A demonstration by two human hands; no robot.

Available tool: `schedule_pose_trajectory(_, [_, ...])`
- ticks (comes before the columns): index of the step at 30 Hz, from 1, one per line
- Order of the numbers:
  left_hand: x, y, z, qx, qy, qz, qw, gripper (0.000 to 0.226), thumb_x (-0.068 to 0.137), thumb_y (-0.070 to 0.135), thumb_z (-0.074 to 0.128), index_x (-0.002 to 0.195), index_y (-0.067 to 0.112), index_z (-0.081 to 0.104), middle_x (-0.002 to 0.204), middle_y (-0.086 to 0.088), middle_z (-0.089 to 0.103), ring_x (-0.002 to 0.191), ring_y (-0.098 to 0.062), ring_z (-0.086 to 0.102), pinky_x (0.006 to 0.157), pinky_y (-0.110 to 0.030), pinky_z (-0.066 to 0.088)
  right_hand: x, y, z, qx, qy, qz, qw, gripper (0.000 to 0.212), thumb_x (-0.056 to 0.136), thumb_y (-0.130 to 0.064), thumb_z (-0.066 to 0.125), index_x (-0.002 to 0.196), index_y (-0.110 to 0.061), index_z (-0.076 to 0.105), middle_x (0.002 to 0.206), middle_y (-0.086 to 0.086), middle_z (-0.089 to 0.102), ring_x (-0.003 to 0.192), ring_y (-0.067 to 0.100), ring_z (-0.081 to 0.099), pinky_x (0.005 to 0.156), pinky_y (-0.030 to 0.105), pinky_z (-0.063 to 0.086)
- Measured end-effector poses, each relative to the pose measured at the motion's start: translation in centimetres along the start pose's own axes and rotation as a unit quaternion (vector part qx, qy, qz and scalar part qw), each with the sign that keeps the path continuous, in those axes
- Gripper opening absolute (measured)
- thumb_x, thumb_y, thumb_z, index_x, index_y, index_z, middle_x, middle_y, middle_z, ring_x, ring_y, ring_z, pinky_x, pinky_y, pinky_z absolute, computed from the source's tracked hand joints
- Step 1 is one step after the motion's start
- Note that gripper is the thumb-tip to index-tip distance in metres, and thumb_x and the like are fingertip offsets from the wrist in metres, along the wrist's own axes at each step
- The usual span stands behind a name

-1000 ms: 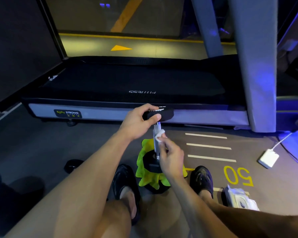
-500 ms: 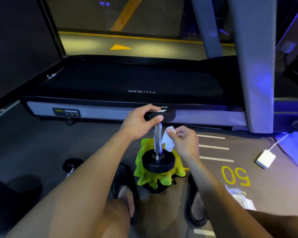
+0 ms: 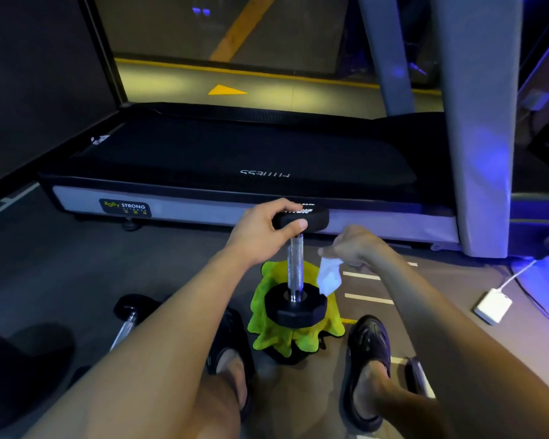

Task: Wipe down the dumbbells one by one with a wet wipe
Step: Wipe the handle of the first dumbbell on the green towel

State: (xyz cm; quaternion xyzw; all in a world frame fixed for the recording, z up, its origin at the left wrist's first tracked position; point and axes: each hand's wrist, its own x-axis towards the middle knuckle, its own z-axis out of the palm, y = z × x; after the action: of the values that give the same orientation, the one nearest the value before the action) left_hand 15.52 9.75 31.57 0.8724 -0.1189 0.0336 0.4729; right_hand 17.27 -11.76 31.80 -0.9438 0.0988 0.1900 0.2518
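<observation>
A black dumbbell (image 3: 295,274) with a knurled silver handle stands upright on its lower head, which rests on a yellow-green cloth (image 3: 268,334). My left hand (image 3: 260,231) grips the upper head from the left. My right hand (image 3: 355,245) is to the right of the handle, apart from it, pinching a white wet wipe (image 3: 328,278) that hangs down beside the bar. A second dumbbell (image 3: 127,318) lies on the floor to the left, partly hidden by my left arm.
A treadmill (image 3: 235,172) stretches across the floor just behind the dumbbell, with its grey upright (image 3: 479,137) at the right. A white power adapter (image 3: 493,305) and its cable lie on the right. My sandalled feet (image 3: 370,350) flank the cloth. Another metal bar (image 3: 417,375) shows by my right foot.
My right hand has come off the dumbbell's handle and moved right and up, with the wipe now dangling from its fingers. My left hand still holds the top head.
</observation>
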Motion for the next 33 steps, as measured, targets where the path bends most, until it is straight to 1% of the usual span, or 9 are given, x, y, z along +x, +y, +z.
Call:
schedule_pose_trajectory(2, [0.0,0.1,0.0,0.0,0.0,-0.002,1.0,0.032,0.093,0.044,0.074,0.124,0.037,0.07,0.124,0.015,0.072,0.115,-0.006,0.064,0.099,-0.026,0.048,0.7,-0.6,0.4,-0.039,0.046,0.0,0.998,0.041,0.082,-0.051,0.076,0.076,-0.015,0.058,0.06,0.002,0.059,0.069,0.028,0.061,0.062,0.028,0.043])
schedule_pose_trajectory(4, [0.0,0.1,0.0,0.0,0.0,-0.003,1.0,0.032,0.093,0.044,0.074,0.124,0.037,0.069,0.124,0.015,0.071,0.115,-0.006,0.063,0.098,-0.026,0.048,1.2,-1.1,0.6,-0.044,0.078,0.002,0.996,0.04,0.08,-0.052,0.075,0.09,-0.018,0.058,0.09,0.006,0.063,0.09,0.03,0.063,0.07,0.03,0.045])
schedule_pose_trajectory(9, [0.1,-0.2,0.1,-0.003,-0.001,-0.006,1.0,0.031,0.092,0.045,0.074,0.122,0.039,0.069,0.121,0.016,0.072,0.112,-0.007,0.066,0.102,-0.034,0.052,0.8,-0.9,0.9,0.032,0.044,-0.035,0.998,0.047,0.091,-0.043,0.068,0.063,-0.014,0.045,0.056,0.005,0.046,0.05,0.024,0.045,0.047,0.027,0.032])
schedule_pose_trajectory(14, [0.2,-0.1,0.1,-0.003,0.0,-0.003,1.0,0.031,0.092,0.045,0.074,0.122,0.039,0.069,0.123,0.015,0.072,0.114,-0.008,0.065,0.103,-0.035,0.051,0.5,0.0,1.3,0.053,-0.02,-0.031,0.998,0.045,0.084,-0.047,0.078,0.065,-0.014,0.055,0.055,0.004,0.055,0.058,0.022,0.051,0.058,0.027,0.039])
schedule_pose_trajectory(19, [0.2,0.1,0.0,-0.002,0.0,-0.008,1.0,0.031,0.092,0.045,0.074,0.122,0.04,0.069,0.121,0.015,0.072,0.112,-0.008,0.066,0.102,-0.035,0.051,0.6,-0.5,1.1,-0.021,-0.008,-0.046,0.999,0.016,0.082,-0.019,0.075,0.082,-0.006,0.066,0.07,0.007,0.057,0.069,0.027,0.051,0.06,0.027,0.042])
schedule_pose_trajectory(23, [0.2,0.1,0.0,0.003,0.0,-0.008,1.0,0.031,0.092,0.046,0.074,0.122,0.04,0.069,0.121,0.016,0.072,0.112,-0.007,0.066,0.103,-0.036,0.052,0.7,-0.9,0.9,-0.091,-0.007,-0.058,0.994,0.017,0.086,-0.008,0.066,0.102,-0.008,0.071,0.08,0.011,0.072,0.072,0.025,0.067,0.058,0.029,0.054])
schedule_pose_trajectory(25, [0.2,0.1,0.0,0.002,0.001,-0.007,1.0,0.031,0.092,0.046,0.074,0.121,0.041,0.069,0.121,0.016,0.072,0.113,-0.007,0.066,0.103,-0.037,0.052,0.8,-0.9,0.8,-0.093,-0.012,-0.076,0.993,0.018,0.09,-0.009,0.065,0.106,-0.013,0.072,0.091,0.014,0.075,0.085,0.03,0.071,0.073,0.038,0.061])
schedule_pose_trajectory(28, [0.2,0.1,0.0,0.007,0.005,-0.005,1.0,0.031,0.092,0.046,0.074,0.122,0.04,0.069,0.122,0.016,0.072,0.114,-0.008,0.066,0.103,-0.038,0.052,1.0,-0.9,0.7,-0.074,-0.025,-0.097,0.992,0.021,0.094,-0.012,0.063,0.111,-0.013,0.075,0.108,0.013,0.074,0.103,0.032,0.068,0.087,0.038,0.055])
schedule_pose_trajectory(33, [0.1,0.4,-0.1,0.013,0.003,-0.005,1.0,0.031,0.093,0.044,0.073,0.123,0.038,0.069,0.125,0.015,0.071,0.117,-0.009,0.064,0.101,-0.033,0.05,0.6,-1.2,0.1,-0.046,-0.023,-0.097,0.994,0.019,0.092,-0.005,0.056,0.097,-0.008,0.074,0.083,0.011,0.065,0.077,0.026,0.057,0.067,0.029,0.045])
